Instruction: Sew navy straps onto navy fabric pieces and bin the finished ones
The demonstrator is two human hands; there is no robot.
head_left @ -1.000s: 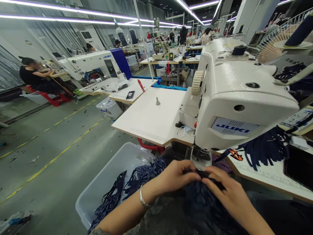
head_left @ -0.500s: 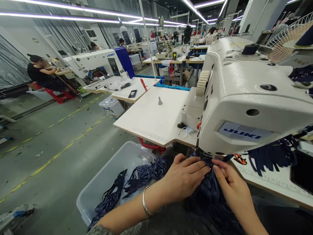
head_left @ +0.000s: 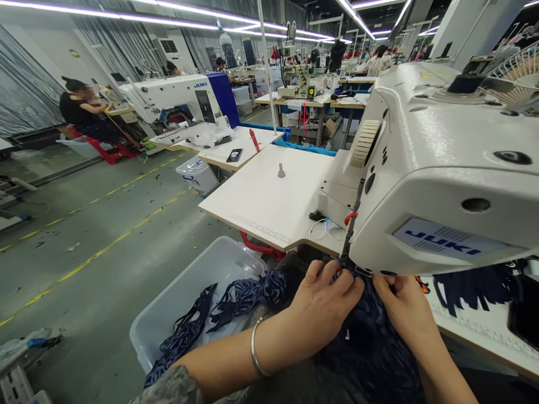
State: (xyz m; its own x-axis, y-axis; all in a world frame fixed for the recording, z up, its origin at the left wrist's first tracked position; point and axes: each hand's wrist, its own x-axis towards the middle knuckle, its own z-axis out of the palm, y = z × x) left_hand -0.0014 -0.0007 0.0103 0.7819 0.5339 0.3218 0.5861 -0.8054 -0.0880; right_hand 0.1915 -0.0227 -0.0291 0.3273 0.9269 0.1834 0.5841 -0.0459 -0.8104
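Cool light from ceiling tubes [head_left: 63,9]

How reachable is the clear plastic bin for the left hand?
Probably yes: the bin is open-topped and close on that side, though the left hand is on the navy fabric.

We see a long workshop: grey-green floor [head_left: 109,297], yellow lines [head_left: 95,254], scattered scraps [head_left: 73,247]. Silvery curtains [head_left: 25,84] left, red stool [head_left: 107,151] near them, work tables [head_left: 320,104] behind, pale pillar [head_left: 490,33] right, bright strip lights [head_left: 168,23] overhead.
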